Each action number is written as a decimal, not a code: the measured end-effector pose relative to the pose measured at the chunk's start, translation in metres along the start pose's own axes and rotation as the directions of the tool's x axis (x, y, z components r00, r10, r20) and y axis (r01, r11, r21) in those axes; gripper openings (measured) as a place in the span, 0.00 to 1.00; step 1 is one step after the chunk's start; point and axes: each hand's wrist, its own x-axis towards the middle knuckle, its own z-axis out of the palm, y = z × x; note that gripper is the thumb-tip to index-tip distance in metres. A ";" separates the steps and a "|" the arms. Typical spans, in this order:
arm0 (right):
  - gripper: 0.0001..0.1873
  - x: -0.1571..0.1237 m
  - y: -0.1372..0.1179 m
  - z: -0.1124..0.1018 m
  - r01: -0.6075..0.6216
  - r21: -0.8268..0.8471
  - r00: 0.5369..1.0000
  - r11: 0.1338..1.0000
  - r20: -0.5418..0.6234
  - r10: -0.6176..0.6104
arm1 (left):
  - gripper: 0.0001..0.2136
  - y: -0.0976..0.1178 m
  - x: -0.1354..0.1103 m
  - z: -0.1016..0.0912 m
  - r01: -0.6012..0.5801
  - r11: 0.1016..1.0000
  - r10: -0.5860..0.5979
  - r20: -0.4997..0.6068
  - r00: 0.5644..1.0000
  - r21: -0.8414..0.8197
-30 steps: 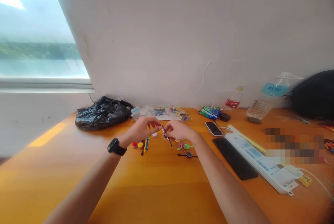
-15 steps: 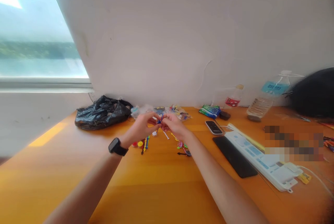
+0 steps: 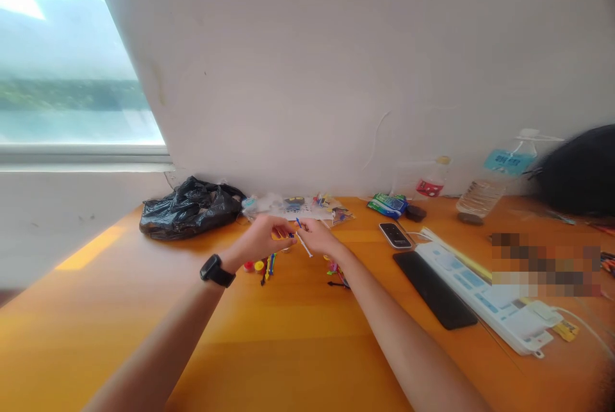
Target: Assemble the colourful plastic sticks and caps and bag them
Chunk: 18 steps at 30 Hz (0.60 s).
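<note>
Above the small parts, my left hand (image 3: 264,237) has its fingers curled towards the thumb, and a small blue piece (image 3: 291,235) shows at their tips. Facing it, my right hand (image 3: 318,236) pinches a blue plastic arrow (image 3: 298,223), its point standing up. Whether the two blue parts are joined cannot be made out. A thin white stick (image 3: 305,247) shows just below the right fingers. Under my left hand lie yellow, blue and black arrows (image 3: 267,269), beside a yellow pot (image 3: 259,266) and a red pot (image 3: 248,266). Another black arrow (image 3: 336,284) lies by my right wrist.
A black plastic bag (image 3: 192,208) sits at the back left, and clear bags of parts (image 3: 331,207) lie by the wall. To the right are a black phone (image 3: 435,290), a white power strip (image 3: 480,296), a white device (image 3: 394,235) and a water bottle (image 3: 494,175).
My fingertips have drawn slightly apart, and the blue arrow now shows upright in my right hand. A printed white sheet behind the hands and the white stick have come into fuller view.
</note>
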 end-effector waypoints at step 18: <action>0.06 -0.012 0.000 0.004 -0.120 -0.416 0.985 0.902 0.063 0.160 | 0.09 -0.037 -0.005 0.008 0.042 0.991 -0.090 0.406 0.909 0.126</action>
